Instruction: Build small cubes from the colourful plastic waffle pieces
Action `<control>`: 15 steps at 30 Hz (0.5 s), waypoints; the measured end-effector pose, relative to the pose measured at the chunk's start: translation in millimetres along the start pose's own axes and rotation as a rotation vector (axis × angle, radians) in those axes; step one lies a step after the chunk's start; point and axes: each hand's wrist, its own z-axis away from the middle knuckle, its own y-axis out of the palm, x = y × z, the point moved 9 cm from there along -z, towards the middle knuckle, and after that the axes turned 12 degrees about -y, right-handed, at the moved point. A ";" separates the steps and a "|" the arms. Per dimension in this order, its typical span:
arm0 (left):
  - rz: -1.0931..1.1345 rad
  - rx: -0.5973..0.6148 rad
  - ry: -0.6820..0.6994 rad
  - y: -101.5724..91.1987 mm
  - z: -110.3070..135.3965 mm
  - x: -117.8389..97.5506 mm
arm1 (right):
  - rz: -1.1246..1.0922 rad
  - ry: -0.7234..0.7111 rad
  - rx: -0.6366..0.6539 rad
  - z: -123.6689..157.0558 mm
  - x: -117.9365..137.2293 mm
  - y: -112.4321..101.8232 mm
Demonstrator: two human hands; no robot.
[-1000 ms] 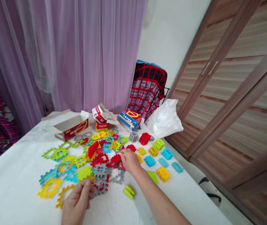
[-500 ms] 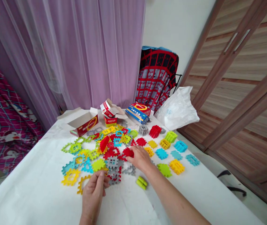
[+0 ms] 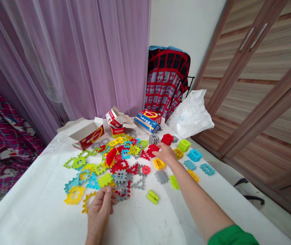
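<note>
My right hand (image 3: 166,153) is closed on a red toothed plastic building tile (image 3: 152,150), just left of a yellow block stack (image 3: 178,153) and below a red stack (image 3: 167,139). Thumb and fingers of my left hand (image 3: 102,202) are curled together at the near edge of the loose pile. It is beside a yellow open-frame piece (image 3: 86,203) and a flat green tile (image 3: 106,180); whether anything sits in its fingers is hidden. Grey window tiles (image 3: 120,176) and a small red round piece (image 3: 146,169) lie between the hands.
Sorted stacks in blue (image 3: 195,155), green (image 3: 184,145) and grey (image 3: 154,139) stand at the right. Opened cartons (image 3: 89,136) and a blue box (image 3: 147,123) are at the back, with a white plastic bag (image 3: 190,115) beside them. Green pieces (image 3: 152,196) lie at the front.
My right hand has moved right and away from me, from the pile to the sorted tiles, with a red tile. The round red piece is now uncovered. My left hand has hardly moved.
</note>
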 end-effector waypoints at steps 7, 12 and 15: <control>-0.011 0.012 -0.006 1.8 -1.1 1.9 | 0.040 0.010 0.057 -7.9 -18.1 14.4; -0.015 0.003 -0.001 -0.8 -2.8 4.4 | 0.095 0.001 0.050 -4.0 -13.0 19.7; -0.025 -0.002 -0.004 -0.9 -3.2 4.4 | 0.131 -0.012 0.040 -3.8 -11.6 19.2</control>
